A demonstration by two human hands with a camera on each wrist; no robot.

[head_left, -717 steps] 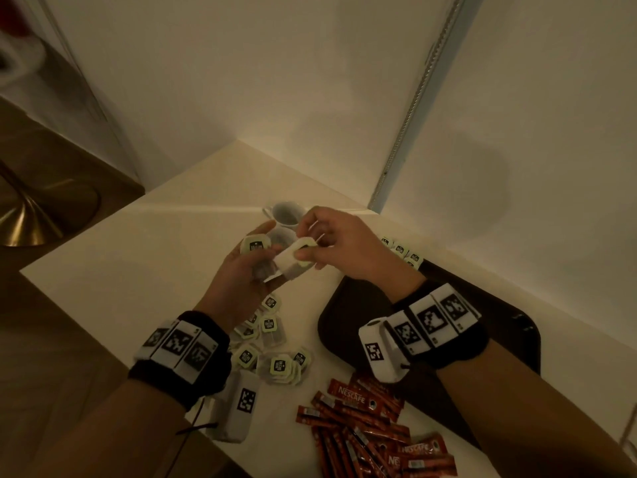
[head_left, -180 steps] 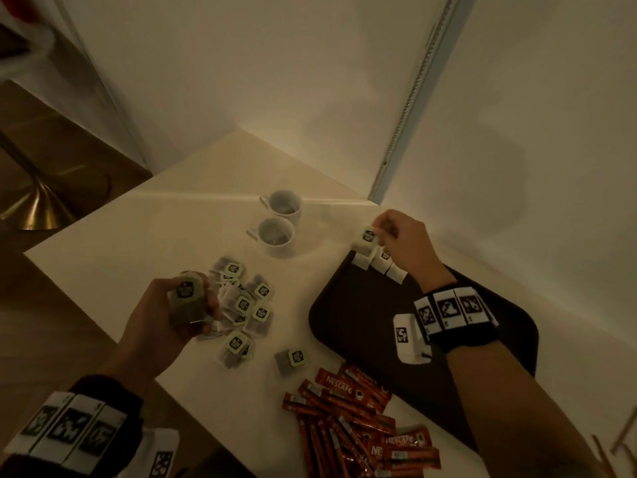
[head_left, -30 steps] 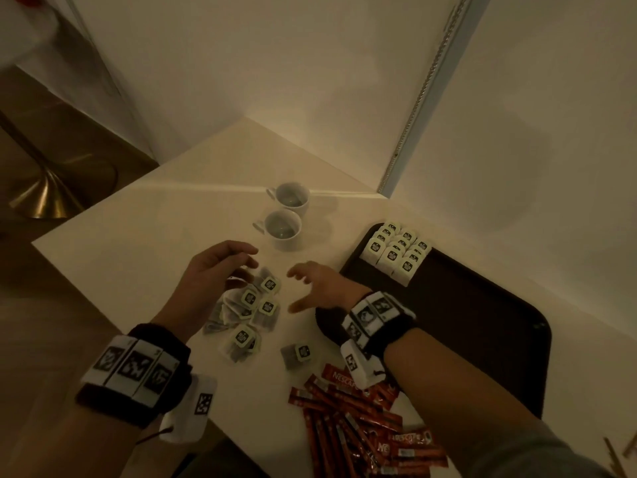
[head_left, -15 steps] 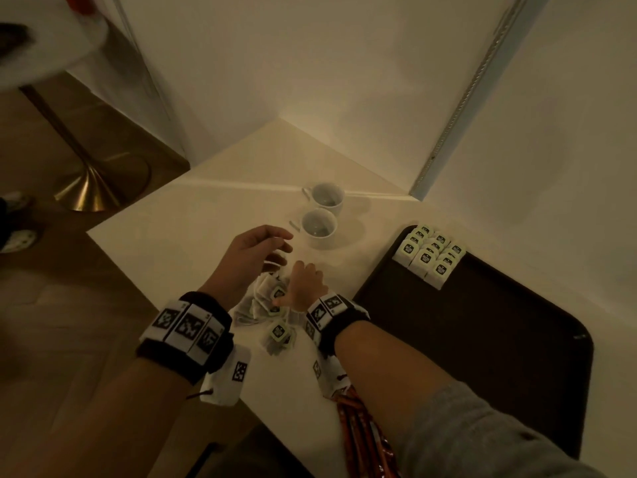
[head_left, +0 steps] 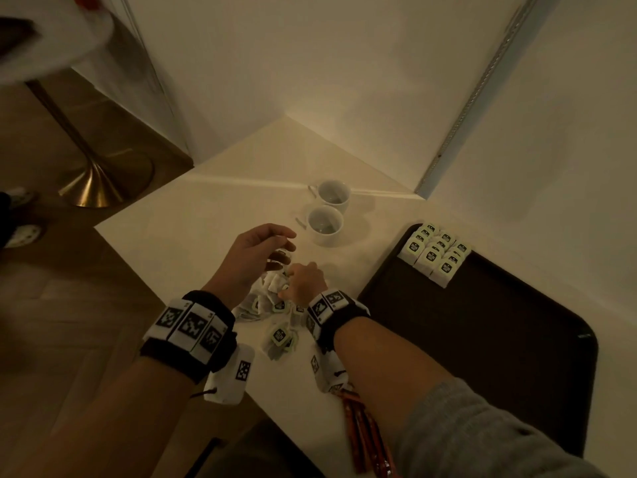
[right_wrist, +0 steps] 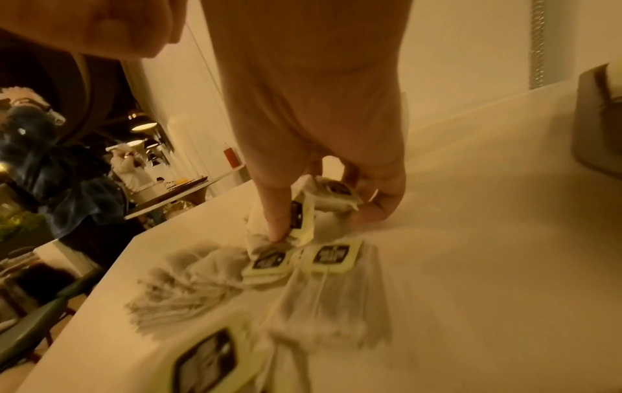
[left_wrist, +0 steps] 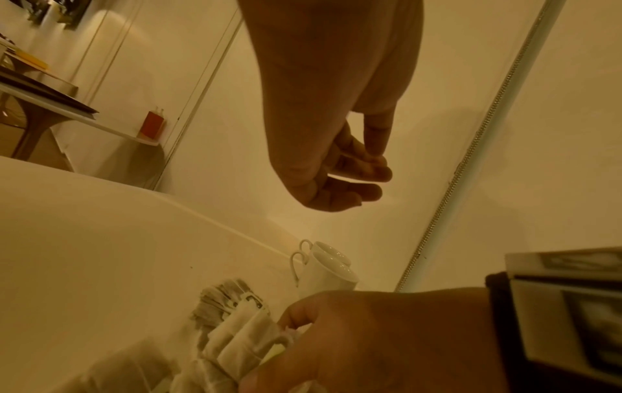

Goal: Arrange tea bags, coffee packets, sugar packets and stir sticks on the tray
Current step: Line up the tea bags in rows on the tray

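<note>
Compared with the view one second earlier, the right hand (head_left: 303,281) has crossed from open air above the table onto the loose tea bags (head_left: 275,315), and the camera has swung so that the whole tray (head_left: 482,339) shows. White table (head_left: 193,236): carries every item. Dark tray: lies at the right of the table, bare over most of its surface; a neat block of tea bags (head_left: 432,255) in rows fills its far left corner. Two white cups (head_left: 325,224): stand side by side near the wall corner, beyond the hands. Left hand (head_left: 256,257): hovers above the far edge of the loose pile, fingers relaxed and slightly curled, holding nothing, as the left wrist view confirms. Right hand: fingertips down in the pile, thumb and fingers pinching a small cluster of tea bags (right_wrist: 319,204), seen most clearly in the right wrist view. Loose tea bags: scattered between the two wrists, near the front edge of the table. Red coffee packets (head_left: 362,429): partly hidden under the right forearm at the near edge
</note>
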